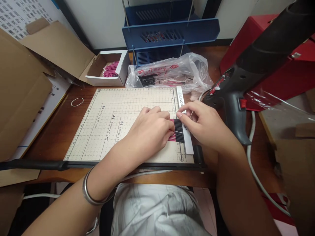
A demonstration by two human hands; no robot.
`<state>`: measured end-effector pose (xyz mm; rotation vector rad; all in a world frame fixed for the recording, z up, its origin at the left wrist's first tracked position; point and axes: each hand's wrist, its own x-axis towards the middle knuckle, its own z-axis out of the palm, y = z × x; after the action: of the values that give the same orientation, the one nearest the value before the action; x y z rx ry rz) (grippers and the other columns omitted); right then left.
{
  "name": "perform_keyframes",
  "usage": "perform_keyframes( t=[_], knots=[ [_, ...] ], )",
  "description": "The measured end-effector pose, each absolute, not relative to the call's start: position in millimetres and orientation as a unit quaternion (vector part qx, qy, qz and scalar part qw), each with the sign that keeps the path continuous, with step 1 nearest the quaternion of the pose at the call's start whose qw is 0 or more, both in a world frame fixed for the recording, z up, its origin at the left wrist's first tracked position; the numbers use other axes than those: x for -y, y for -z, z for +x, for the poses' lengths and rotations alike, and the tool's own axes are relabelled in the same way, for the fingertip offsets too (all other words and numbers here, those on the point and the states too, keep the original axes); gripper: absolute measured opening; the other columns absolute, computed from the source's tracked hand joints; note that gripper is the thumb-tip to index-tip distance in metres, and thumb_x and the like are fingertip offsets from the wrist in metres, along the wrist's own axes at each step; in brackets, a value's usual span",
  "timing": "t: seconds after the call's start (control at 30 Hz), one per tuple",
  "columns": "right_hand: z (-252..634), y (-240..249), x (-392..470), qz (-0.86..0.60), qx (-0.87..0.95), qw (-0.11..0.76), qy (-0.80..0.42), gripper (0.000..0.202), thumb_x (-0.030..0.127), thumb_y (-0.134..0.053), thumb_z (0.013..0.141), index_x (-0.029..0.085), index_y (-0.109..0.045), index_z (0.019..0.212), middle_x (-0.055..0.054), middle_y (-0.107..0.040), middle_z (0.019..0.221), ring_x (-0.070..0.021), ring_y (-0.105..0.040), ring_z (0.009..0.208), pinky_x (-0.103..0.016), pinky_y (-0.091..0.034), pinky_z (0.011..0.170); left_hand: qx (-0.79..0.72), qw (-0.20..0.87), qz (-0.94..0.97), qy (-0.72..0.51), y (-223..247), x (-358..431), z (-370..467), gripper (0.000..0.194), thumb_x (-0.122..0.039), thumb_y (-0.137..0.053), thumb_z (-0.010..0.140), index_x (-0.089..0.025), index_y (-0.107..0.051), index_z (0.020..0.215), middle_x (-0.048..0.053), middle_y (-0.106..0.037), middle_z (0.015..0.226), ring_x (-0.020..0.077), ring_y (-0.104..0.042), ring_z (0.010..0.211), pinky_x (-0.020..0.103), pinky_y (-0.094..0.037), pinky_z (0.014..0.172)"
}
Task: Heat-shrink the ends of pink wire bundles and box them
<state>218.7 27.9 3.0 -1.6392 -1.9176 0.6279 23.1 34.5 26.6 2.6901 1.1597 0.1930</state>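
A row of pink-red wires with black sleeves on their ends [179, 131] lies side by side on the gridded board of a paper trimmer [98, 131]. The sleeved ends point at the trimmer's white edge strip [188, 144]. My left hand [156, 126] is closed over the wires, its bent fingers holding them against the board and hiding their other ends. Just right of the sleeves, over the white strip, my right hand [200, 126] has thumb and forefinger drawn together. Whatever may be between those fingertips is too small to make out.
Behind the board are a small box [120, 72] of pink wires and a clear plastic bag [169, 70] with black and red pieces. A blue rack [172, 32] stands further back. A heat gun [231, 95] leans in at right. The trimmer's black handle [36, 164] runs along the front left.
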Motion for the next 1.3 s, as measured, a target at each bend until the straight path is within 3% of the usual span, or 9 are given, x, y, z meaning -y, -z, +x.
perform_keyframes(
  t=[0.17, 0.43, 0.67, 0.83, 1.07, 1.3],
  knots=[
    [219, -2, -29, -0.606, 0.714, 0.268, -0.227, 0.024, 0.039, -0.059, 0.096, 0.02, -0.073, 0.1, -0.002, -0.058, 0.085, -0.0113, -0.048, 0.072, -0.029, -0.036, 0.068, -0.362, 0.063, 0.93, 0.01, -36, -41, 33, 0.017, -0.013, -0.063, 0.093, -0.02, -0.076, 0.084, 0.005, -0.07, 0.085, 0.0249, -0.058, 0.091, 0.038, -0.035, 0.078],
    [219, -3, -29, -0.605, 0.711, 0.284, -0.218, 0.021, 0.036, -0.057, 0.096, 0.019, -0.071, 0.096, -0.002, -0.059, 0.084, -0.0114, -0.05, 0.073, -0.03, -0.036, 0.071, -0.323, -0.011, 0.944, 0.062, -39, -40, 37, 0.018, -0.009, -0.054, 0.096, -0.014, -0.069, 0.089, 0.01, -0.066, 0.089, 0.0282, -0.062, 0.095, 0.039, -0.041, 0.078],
    [218, -17, -19, -0.545, 0.694, 0.35, -0.314, 0.02, 0.035, -0.06, 0.095, 0.022, -0.072, 0.106, 0.001, -0.063, 0.081, -0.0098, -0.054, 0.071, -0.026, -0.04, 0.066, -0.469, 0.203, 0.842, -0.171, -45, -30, 5, 0.014, -0.023, -0.057, 0.102, -0.019, -0.068, 0.095, 0.004, -0.065, 0.097, 0.0217, -0.06, 0.093, 0.037, -0.045, 0.085],
    [214, -20, -16, -0.462, 0.747, 0.364, -0.311, 0.017, 0.032, -0.066, 0.092, 0.017, -0.072, 0.097, 0.002, -0.061, 0.075, -0.0066, -0.05, 0.063, -0.023, -0.038, 0.059, -0.483, 0.288, 0.804, -0.195, -48, -17, -3, 0.017, -0.031, -0.057, 0.104, -0.022, -0.067, 0.095, 0.001, -0.064, 0.097, 0.0191, -0.059, 0.094, 0.035, -0.045, 0.088],
    [211, -15, -18, -0.431, 0.765, 0.358, -0.319, 0.023, 0.033, -0.059, 0.1, 0.015, -0.068, 0.088, 0.002, -0.062, 0.074, -0.0037, -0.049, 0.061, -0.019, -0.036, 0.055, -0.479, 0.316, 0.793, -0.205, -48, -11, 1, 0.014, -0.029, -0.058, 0.103, -0.021, -0.065, 0.094, 0.0, -0.066, 0.099, 0.0179, -0.063, 0.094, 0.033, -0.046, 0.085],
    [209, -16, -16, -0.398, 0.739, 0.384, -0.384, 0.024, 0.03, -0.057, 0.102, 0.015, -0.062, 0.083, 0.005, -0.059, 0.072, -0.0005, -0.051, 0.065, -0.013, -0.038, 0.059, -0.453, 0.492, 0.687, -0.285, -34, -1, 12, 0.024, -0.033, -0.055, 0.106, -0.02, -0.071, 0.093, -0.003, -0.076, 0.089, 0.0136, -0.071, 0.086, 0.025, -0.051, 0.076]
  ],
)
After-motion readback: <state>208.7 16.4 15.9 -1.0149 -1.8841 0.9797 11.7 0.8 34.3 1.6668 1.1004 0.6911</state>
